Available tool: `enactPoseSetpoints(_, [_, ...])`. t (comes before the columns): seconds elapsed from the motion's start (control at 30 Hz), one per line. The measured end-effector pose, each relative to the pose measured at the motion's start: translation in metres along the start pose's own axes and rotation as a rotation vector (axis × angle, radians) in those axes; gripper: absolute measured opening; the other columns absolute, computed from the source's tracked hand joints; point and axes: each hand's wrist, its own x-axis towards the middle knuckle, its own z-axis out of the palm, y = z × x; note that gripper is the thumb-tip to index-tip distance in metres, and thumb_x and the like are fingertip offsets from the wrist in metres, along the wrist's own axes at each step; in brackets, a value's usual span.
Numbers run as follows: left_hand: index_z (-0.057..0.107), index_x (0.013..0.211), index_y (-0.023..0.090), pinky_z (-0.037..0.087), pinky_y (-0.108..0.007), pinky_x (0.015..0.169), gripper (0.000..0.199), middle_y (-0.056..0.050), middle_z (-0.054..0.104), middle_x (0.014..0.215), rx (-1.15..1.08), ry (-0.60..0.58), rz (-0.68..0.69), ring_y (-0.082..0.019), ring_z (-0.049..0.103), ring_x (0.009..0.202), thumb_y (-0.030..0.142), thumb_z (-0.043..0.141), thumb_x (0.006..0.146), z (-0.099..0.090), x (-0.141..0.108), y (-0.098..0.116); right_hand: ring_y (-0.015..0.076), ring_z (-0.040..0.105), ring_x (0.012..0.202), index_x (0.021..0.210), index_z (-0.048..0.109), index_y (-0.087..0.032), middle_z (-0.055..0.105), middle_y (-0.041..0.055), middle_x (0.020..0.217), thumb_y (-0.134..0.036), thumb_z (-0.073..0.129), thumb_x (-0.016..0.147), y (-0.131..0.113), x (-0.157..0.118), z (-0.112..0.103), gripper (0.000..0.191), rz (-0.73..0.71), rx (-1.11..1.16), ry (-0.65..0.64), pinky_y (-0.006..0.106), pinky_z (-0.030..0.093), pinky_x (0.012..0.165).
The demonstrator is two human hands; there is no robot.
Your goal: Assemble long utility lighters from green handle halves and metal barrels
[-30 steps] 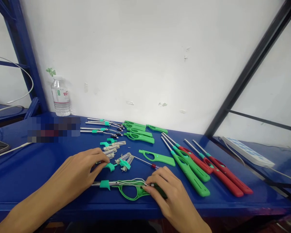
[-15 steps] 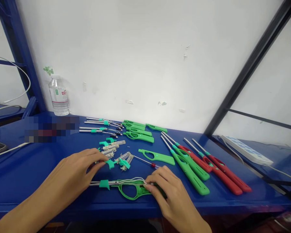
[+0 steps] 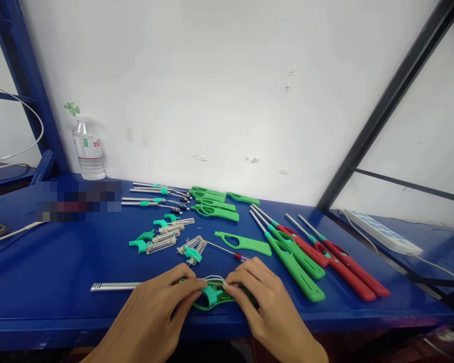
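Near the table's front edge, a green handle half (image 3: 221,298) lies with its inner side up, a metal tube (image 3: 113,287) running out to the left. My left hand (image 3: 162,302) pinches a teal trigger piece (image 3: 211,294) over the handle's loop. The fingers of my right hand (image 3: 259,297) are closed at the handle's right part, by thin wires (image 3: 214,278); they cover whatever lies beneath them. Behind my hands are loose teal triggers (image 3: 142,242), clear tank pieces (image 3: 162,244) and a screwdriver (image 3: 227,250).
Green handle shells (image 3: 214,209) and metal tubes with wires (image 3: 147,190) lie at the back. Green lighters (image 3: 298,272) and red lighters (image 3: 348,275) are at the right. A water bottle (image 3: 89,151) stands back left; a power strip (image 3: 386,234) is far right.
My left hand has moved right and toward me, bringing a teal trigger from the loose parts to the green handle. My right hand has stayed at the handle.
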Motion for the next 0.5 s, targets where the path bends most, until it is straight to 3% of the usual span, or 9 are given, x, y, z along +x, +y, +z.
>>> enactPoseSetpoints(0.33, [0.078,0.103,0.030,0.059,-0.020,0.071,0.033,0.003,0.077,0.096,0.025,0.086,0.018,-0.013,0.078,0.074,0.024,0.047,0.110,0.0015,-0.0018,-0.0013,0.0220,0.069,0.093,0.107,0.068,-0.026,0.074,0.0010,0.102,-0.018,0.055,0.115,0.0000,0.0000,0.0011,0.017,0.017,-0.030,0.024,0.039,0.052,0.096])
enactPoseSetpoints(0.5, [0.079,0.106,0.030,0.059,-0.020,0.069,0.035,0.002,0.077,0.096,0.058,0.091,0.023,-0.013,0.078,0.075,0.022,0.045,0.110,0.0014,-0.0018,-0.0015,0.0214,0.068,0.093,0.106,0.067,-0.025,0.074,0.0004,0.103,-0.015,0.055,0.114,-0.0010,0.0000,-0.0002,0.017,0.025,-0.009,0.014,0.040,0.050,0.099])
